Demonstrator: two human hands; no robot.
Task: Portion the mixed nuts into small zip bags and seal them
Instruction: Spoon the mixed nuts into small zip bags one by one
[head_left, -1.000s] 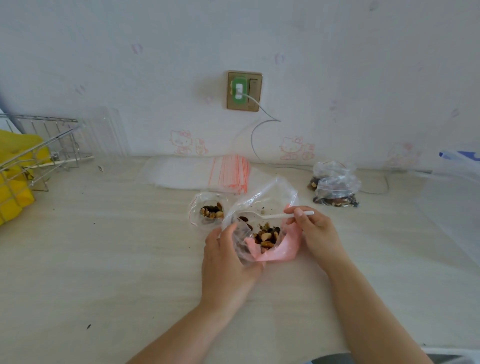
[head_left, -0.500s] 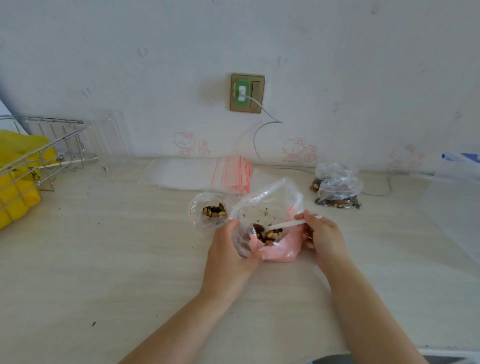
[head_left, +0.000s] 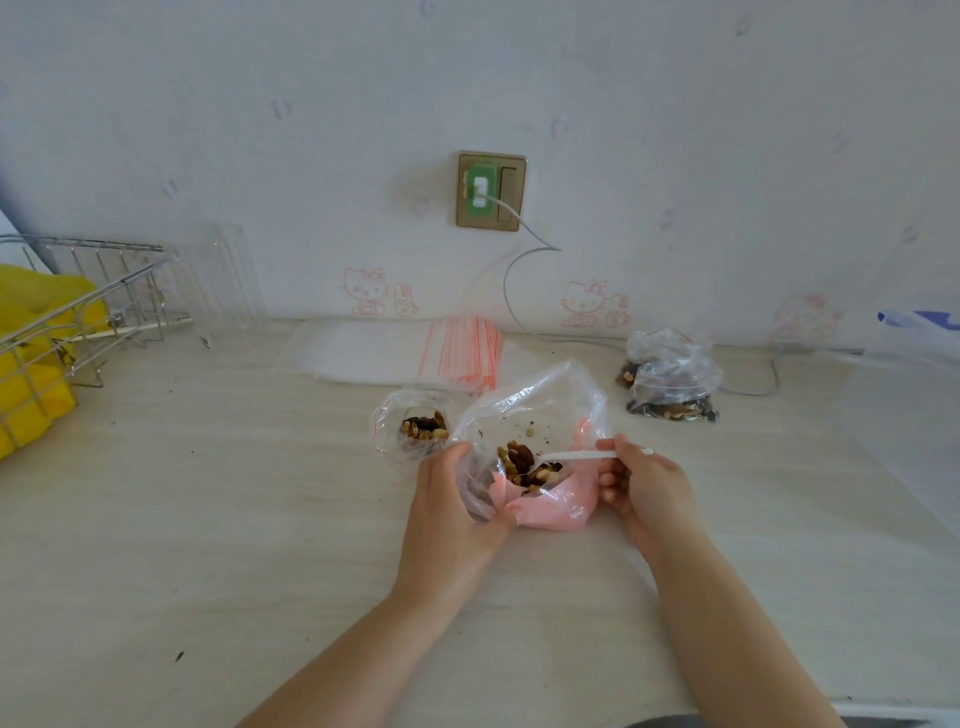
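The big bag (head_left: 540, 400) was thin, crinkled, glossy clear plastic over a pink liner (head_left: 558, 501), the spoon (head_left: 576, 457) smooth white plastic, the countertop (head_left: 208, 519) matt pale woodgrain, the rack (head_left: 88, 301) shiny wire metal.

The right hand (head_left: 644, 483) lowered the white spoon (head_left: 571, 457) from the bag's mouth into the mixed nuts (head_left: 527, 464) inside the clear bag (head_left: 535, 402).
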